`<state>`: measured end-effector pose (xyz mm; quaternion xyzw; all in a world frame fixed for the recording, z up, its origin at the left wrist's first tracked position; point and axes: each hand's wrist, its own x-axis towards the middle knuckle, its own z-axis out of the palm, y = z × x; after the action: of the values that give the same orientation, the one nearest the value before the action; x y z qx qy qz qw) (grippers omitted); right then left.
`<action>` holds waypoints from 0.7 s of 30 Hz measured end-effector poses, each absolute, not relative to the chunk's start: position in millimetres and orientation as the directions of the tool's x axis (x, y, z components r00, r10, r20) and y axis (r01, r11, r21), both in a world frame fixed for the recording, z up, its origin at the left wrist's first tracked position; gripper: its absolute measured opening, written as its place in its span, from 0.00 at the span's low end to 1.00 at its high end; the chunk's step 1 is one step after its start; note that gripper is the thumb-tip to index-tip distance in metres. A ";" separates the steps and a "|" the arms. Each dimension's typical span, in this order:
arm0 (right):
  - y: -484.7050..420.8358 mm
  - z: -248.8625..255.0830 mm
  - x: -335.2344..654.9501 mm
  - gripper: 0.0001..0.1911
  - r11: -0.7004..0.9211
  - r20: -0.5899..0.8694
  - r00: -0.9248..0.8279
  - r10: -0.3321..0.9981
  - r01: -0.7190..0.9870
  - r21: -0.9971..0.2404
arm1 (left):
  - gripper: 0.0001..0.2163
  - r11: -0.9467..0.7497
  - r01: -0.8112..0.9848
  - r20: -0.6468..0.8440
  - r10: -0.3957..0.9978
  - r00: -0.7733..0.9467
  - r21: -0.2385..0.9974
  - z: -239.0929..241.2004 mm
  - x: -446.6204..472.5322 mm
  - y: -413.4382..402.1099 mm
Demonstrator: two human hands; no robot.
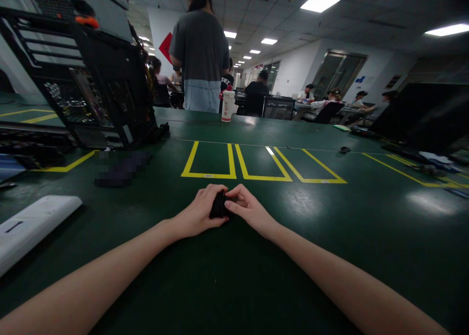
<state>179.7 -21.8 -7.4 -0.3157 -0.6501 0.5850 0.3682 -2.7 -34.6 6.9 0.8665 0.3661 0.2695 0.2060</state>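
Observation:
Between my two hands, low on the green table (234,276), is a small black object (217,206); its kind is hard to make out. My left hand (202,208) wraps around its left side, with the fingers over the top and the thumb along the near edge. On the right side, my right hand (246,205) pinches the object's edge between thumb and fingers. Both hands meet at it just in front of the yellow tape outlines (208,175). My fingers hide much of the object.
An open black computer case (110,90) stands at the left, with a white elongated device (36,227) nearer me. A white cup (227,105) is at the far edge. At right sits a large dark panel (425,115). A person (201,46) stands beyond the table.

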 end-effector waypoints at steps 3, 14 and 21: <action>-21.3 -8.7 178.6 0.11 0.121 0.112 -0.510 0.853 -0.017 -0.993 | 0.26 -0.643 0.523 0.324 0.750 0.577 0.559 7.0 -2.3 -34.2; -21.0 -7.9 181.6 0.17 0.092 0.101 -0.571 0.814 -0.044 -0.995 | 0.25 -0.625 0.539 0.287 0.761 0.582 0.564 9.8 -0.8 -35.2; -22.7 -7.0 178.5 0.10 0.105 0.109 -0.519 0.848 -0.037 -0.994 | 0.25 -0.632 0.540 0.292 0.757 0.585 0.556 9.3 -0.9 -34.8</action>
<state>178.5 -22.7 -7.0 -0.3160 -0.6418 0.5895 0.3751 -0.9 -34.8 9.3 0.8652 0.3746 0.2595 0.2091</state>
